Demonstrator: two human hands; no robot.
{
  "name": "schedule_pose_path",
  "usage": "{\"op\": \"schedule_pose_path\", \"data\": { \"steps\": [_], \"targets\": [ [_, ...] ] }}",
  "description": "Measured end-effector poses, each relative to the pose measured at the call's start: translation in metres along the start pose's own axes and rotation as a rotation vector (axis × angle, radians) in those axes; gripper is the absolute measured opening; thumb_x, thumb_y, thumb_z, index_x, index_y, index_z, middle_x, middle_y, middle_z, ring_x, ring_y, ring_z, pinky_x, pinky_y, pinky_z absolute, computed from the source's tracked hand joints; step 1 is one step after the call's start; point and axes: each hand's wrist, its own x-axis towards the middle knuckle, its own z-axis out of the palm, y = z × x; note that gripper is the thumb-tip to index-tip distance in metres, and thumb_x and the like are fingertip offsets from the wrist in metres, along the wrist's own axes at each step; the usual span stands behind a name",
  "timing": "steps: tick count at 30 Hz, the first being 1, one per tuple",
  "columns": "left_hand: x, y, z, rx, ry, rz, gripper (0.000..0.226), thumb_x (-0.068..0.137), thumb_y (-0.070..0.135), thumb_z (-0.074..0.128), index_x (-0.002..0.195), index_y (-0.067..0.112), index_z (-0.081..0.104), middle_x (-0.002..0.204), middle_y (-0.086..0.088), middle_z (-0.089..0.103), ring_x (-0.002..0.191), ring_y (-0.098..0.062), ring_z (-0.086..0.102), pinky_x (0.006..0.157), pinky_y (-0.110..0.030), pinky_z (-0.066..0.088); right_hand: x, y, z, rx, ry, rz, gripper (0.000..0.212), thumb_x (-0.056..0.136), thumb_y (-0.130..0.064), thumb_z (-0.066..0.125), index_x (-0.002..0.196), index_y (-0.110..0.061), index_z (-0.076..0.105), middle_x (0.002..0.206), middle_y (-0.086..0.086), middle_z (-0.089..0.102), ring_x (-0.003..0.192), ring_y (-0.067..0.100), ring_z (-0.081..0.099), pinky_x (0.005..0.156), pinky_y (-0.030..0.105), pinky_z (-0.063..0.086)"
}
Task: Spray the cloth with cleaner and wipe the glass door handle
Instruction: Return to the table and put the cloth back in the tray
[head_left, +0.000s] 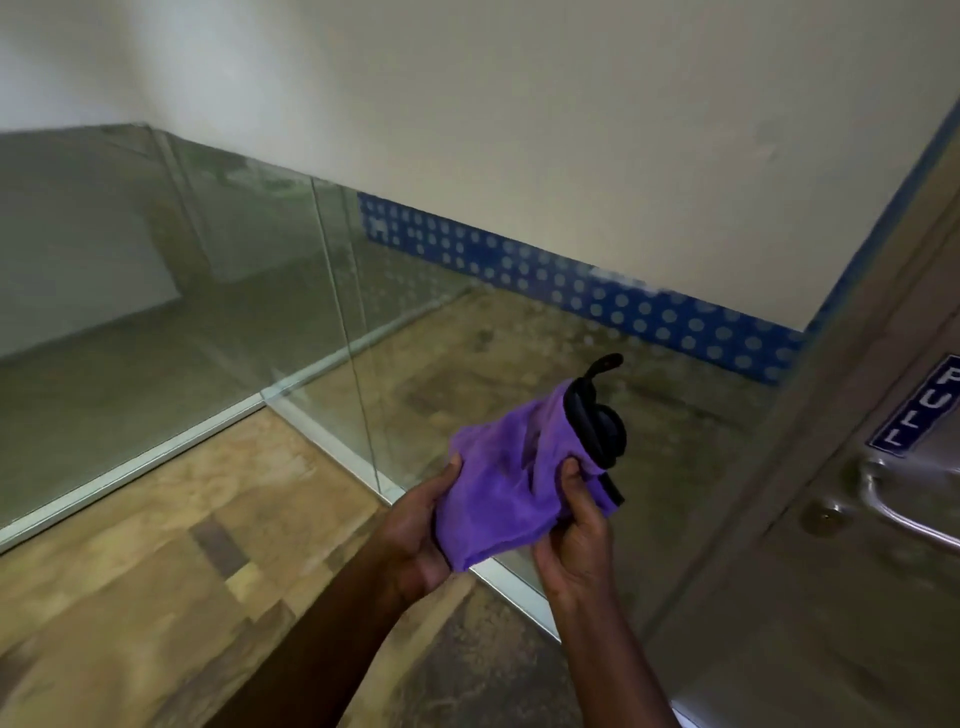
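A purple cloth with a black hem is bunched between both my hands in the lower middle of the head view. My left hand grips its left edge. My right hand pinches its right side, where the black trim curls upward. The metal door handle curves out at the far right edge, below a blue PULL sign, and sits apart from the cloth. No spray bottle is in view.
The glass door with a round lock fills the right side. Glass panels in metal floor channels run from left to centre. A blue dotted strip lines the wall base. Wood-pattern flooring lies below left.
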Motion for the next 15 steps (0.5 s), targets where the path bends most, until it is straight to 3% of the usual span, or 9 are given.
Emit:
{"op": "schedule_pose_path", "data": {
  "steps": [3,8,11,13,15],
  "targets": [
    [-0.020,0.025,-0.044,-0.001,0.078,0.081,0.044,0.083,0.026,0.060,0.120,0.002,0.064,0.116,-0.017,0.069,0.093,-0.025,0.071,0.079,-0.037,0.058,-0.008,0.038,0.017,-0.069,-0.050,0.039,0.074,0.054,-0.029,0.093,0.120,-0.009,0.065,0.123,0.014,0.066,0.117,0.028,0.060,0.102,0.044,0.047],
    [-0.059,0.059,-0.111,-0.019,0.104,0.222,0.040,0.083,0.022,0.061,0.119,0.004,0.064,0.114,-0.015,0.070,0.096,-0.023,0.070,0.073,-0.032,0.060,-0.023,0.097,0.044,-0.090,-0.063,0.157,0.083,0.050,-0.035,0.095,0.121,-0.009,0.062,0.125,0.012,0.064,0.122,0.028,0.055,0.091,0.036,0.054],
    [-0.082,0.074,-0.149,-0.019,0.128,0.302,0.039,0.085,0.022,0.059,0.120,0.006,0.064,0.118,-0.014,0.068,0.106,-0.023,0.067,0.084,-0.034,0.058,-0.030,0.131,0.060,-0.128,-0.094,0.219,0.075,0.046,-0.044,0.095,0.111,-0.013,0.072,0.121,0.009,0.068,0.116,0.024,0.061,0.100,0.042,0.049],
    [-0.097,0.083,-0.174,-0.010,0.147,0.342,0.038,0.087,0.021,0.057,0.123,0.007,0.062,0.121,-0.013,0.067,0.110,-0.023,0.064,0.088,-0.034,0.056,-0.032,0.149,0.071,-0.152,-0.123,0.274,0.068,0.039,-0.047,0.095,0.097,-0.015,0.078,0.108,0.006,0.074,0.101,0.020,0.069,0.092,0.039,0.053],
    [-0.112,0.089,-0.198,0.017,0.174,0.374,0.036,0.089,0.020,0.055,0.122,0.008,0.063,0.120,-0.012,0.068,0.109,-0.022,0.065,0.087,-0.033,0.056,-0.033,0.166,0.079,-0.141,-0.133,0.386,0.074,0.040,-0.051,0.093,0.101,-0.012,0.076,0.112,0.012,0.071,0.111,0.026,0.064,0.099,0.045,0.049]
  ]
}}
